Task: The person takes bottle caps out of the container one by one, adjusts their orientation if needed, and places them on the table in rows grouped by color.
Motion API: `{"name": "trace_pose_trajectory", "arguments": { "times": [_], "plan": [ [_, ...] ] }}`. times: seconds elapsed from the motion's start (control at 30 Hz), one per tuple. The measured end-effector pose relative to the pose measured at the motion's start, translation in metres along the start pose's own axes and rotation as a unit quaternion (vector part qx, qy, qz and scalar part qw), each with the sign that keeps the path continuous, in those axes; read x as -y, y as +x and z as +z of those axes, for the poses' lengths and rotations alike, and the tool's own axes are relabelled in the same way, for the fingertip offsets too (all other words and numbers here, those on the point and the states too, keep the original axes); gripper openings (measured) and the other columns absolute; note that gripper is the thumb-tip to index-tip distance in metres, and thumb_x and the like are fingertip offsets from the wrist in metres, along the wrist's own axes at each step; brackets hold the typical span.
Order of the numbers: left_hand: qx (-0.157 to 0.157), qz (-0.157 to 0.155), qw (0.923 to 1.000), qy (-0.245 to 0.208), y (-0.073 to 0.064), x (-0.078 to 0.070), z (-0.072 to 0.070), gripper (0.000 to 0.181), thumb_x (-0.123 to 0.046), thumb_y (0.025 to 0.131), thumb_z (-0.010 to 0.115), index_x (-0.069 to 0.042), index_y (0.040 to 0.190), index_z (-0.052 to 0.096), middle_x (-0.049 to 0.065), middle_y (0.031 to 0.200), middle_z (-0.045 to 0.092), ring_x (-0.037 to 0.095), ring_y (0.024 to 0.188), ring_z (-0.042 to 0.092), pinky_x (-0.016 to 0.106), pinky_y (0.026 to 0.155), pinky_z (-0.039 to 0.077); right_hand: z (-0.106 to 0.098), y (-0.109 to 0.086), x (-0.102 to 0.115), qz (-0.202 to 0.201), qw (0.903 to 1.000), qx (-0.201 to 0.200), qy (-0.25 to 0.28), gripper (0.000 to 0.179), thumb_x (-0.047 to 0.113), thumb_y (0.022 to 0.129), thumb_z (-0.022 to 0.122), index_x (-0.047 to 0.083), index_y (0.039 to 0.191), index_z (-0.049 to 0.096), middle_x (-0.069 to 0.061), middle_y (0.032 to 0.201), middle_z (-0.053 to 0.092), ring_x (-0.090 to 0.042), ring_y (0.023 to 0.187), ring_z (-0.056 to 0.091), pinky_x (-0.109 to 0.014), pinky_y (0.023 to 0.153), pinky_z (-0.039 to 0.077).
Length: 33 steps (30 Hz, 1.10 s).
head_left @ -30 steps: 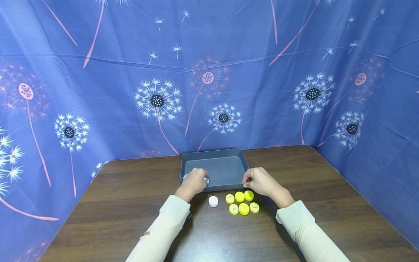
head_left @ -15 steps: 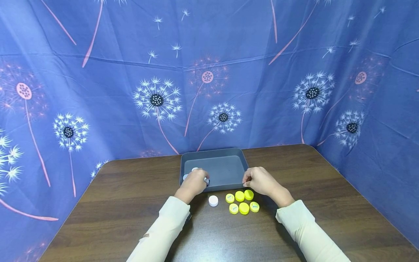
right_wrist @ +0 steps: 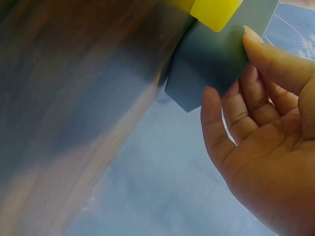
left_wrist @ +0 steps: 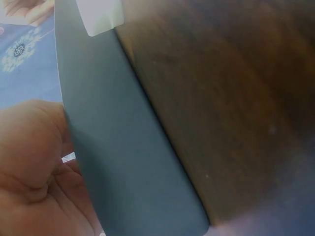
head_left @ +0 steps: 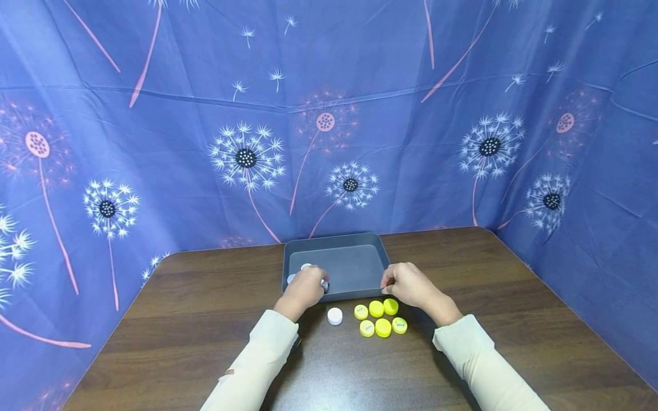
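Note:
My left hand [head_left: 305, 287] reaches over the front wall of a dark grey tray [head_left: 354, 294], its fingers bent down inside. At those fingertips, partly hidden, the hand seems to pinch a white bottle cap [head_left: 324, 284]. Two more white caps, one a far cap [head_left: 305, 266] and one a nearer cap [head_left: 291, 278], lie in the tray left of the hand. My right hand [head_left: 411, 283] grips the tray's right front corner. In the right wrist view the thumb [right_wrist: 253, 39] lies against the outer tray wall [right_wrist: 206, 69].
Before the tray, several yellow caps [head_left: 382, 327] stand in two short rows, some with blue writing. A lone white cap [head_left: 334, 316] sits left of them. The wooden table [head_left: 195, 319] meets a blue dandelion-patterned curtain [head_left: 411, 171] at the back.

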<state>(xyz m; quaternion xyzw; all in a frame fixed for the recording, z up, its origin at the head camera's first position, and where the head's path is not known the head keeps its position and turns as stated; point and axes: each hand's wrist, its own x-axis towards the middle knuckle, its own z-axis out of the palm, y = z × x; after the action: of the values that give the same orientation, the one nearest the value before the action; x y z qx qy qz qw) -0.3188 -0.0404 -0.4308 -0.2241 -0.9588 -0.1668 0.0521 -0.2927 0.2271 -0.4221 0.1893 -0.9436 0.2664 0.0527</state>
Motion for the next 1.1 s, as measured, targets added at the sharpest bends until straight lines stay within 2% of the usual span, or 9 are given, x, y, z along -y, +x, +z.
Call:
{"name": "trace_pose_trajectory", "arguments": {
  "times": [0.2, 0.53, 0.8, 0.97, 1.1],
  "plan": [
    [-0.012, 0.003, 0.9999, -0.007, -0.002, 0.002, -0.002, 0.014, -0.004, 0.086, 0.067, -0.006, 0.098, 0.076, 0.009, 0.096, 0.068, 0.027, 0.091, 0.066, 0.042, 0.080, 0.055, 0.001, 0.000, 0.001, -0.002, 1.0000, -0.002, 0.003, 0.020, -0.002, 0.080, 0.077, 0.015, 0.071, 0.071, 0.009, 0.072, 0.062, -0.008, 0.067, 0.055, -0.027, 0.063, 0.048],
    [-0.060, 0.028, 0.9968, -0.045, -0.012, 0.010, -0.014, 0.017, -0.006, 0.085, 0.072, -0.006, 0.101, 0.076, 0.006, 0.096, 0.069, 0.024, 0.094, 0.066, 0.040, 0.084, 0.055, 0.001, -0.001, 0.001, 0.004, 1.0000, -0.002, 0.008, 0.020, -0.003, 0.080, 0.077, 0.014, 0.070, 0.071, 0.008, 0.073, 0.062, -0.008, 0.067, 0.054, -0.026, 0.062, 0.048],
    [-0.078, 0.041, 0.9926, -0.084, -0.029, 0.011, -0.027, 0.016, -0.008, 0.086, 0.071, -0.007, 0.101, 0.076, 0.002, 0.094, 0.067, 0.016, 0.084, 0.062, 0.034, 0.074, 0.053, 0.001, 0.000, 0.001, -0.016, 0.9998, -0.006, 0.003, 0.021, -0.004, 0.079, 0.077, 0.014, 0.070, 0.071, 0.009, 0.072, 0.061, -0.007, 0.066, 0.054, -0.025, 0.062, 0.048],
    [-0.069, 0.068, 0.9903, -0.100, -0.038, 0.009, -0.033, 0.014, -0.007, 0.085, 0.072, -0.006, 0.098, 0.076, 0.002, 0.093, 0.067, 0.014, 0.077, 0.061, 0.028, 0.067, 0.051, -0.001, 0.000, 0.001, -0.016, 0.9999, -0.004, -0.002, 0.020, -0.003, 0.079, 0.077, 0.014, 0.070, 0.071, 0.008, 0.073, 0.062, -0.007, 0.067, 0.055, -0.026, 0.062, 0.048],
    [-0.019, 0.086, 0.9903, -0.108, -0.043, 0.004, -0.039, 0.014, -0.006, 0.083, 0.072, -0.006, 0.097, 0.075, 0.002, 0.090, 0.068, 0.011, 0.075, 0.060, 0.028, 0.066, 0.051, -0.001, 0.000, 0.001, -0.016, 0.9998, -0.004, -0.004, 0.020, -0.003, 0.079, 0.077, 0.013, 0.070, 0.071, 0.008, 0.073, 0.061, -0.007, 0.066, 0.054, -0.026, 0.062, 0.048]
  ]
}}
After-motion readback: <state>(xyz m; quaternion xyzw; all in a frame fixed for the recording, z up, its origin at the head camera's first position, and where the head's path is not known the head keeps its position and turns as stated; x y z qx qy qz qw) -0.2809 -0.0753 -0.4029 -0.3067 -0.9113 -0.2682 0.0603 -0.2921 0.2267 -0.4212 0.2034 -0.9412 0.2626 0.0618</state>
